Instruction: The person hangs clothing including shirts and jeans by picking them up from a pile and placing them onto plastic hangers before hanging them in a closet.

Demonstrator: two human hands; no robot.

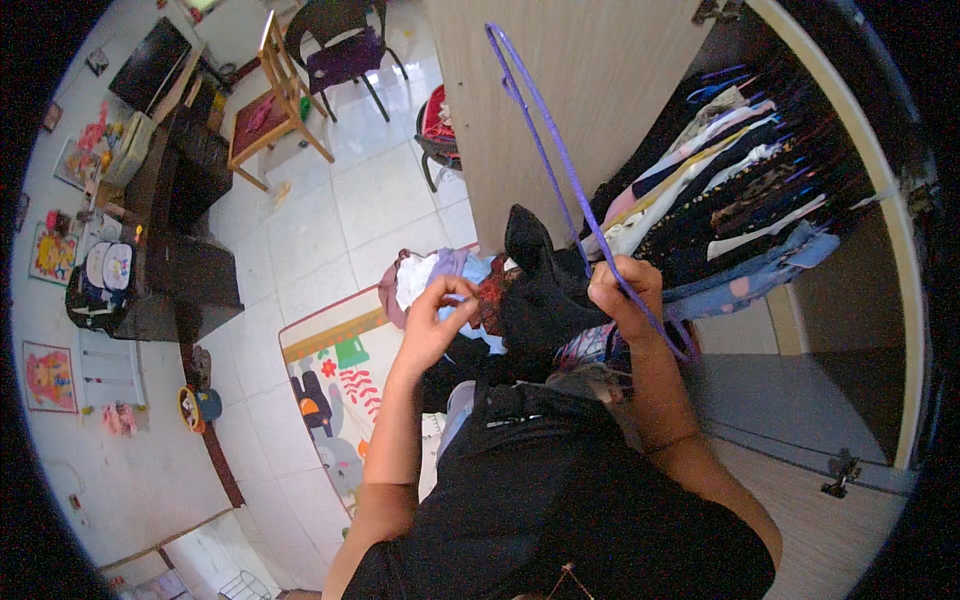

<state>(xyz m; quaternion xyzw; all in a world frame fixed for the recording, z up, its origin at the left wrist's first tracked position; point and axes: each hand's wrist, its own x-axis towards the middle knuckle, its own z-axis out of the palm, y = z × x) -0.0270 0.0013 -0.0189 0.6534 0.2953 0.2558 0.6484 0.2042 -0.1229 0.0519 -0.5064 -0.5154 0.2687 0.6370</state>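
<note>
Being gripped in the right hand (628, 292), the purple hanger (571, 175) is being held aslant in front of the wardrobe door (590, 70). Below the door's left edge, the left hand (437, 315) is being held up with curled fingers; whether anything is being pinched cannot be told. Under the door, heaped clothes (545, 297) are being seen; to its right, hung clothes (690, 185).

Right hand (628, 297) gripping purple clothes hanger (562, 160). Left hand (436, 318) loosely curled near clothes pile (415, 280). Black garment (545, 290) between hands. Hanging clothes (690, 200) in open wardrobe (580, 70), right side.
</note>
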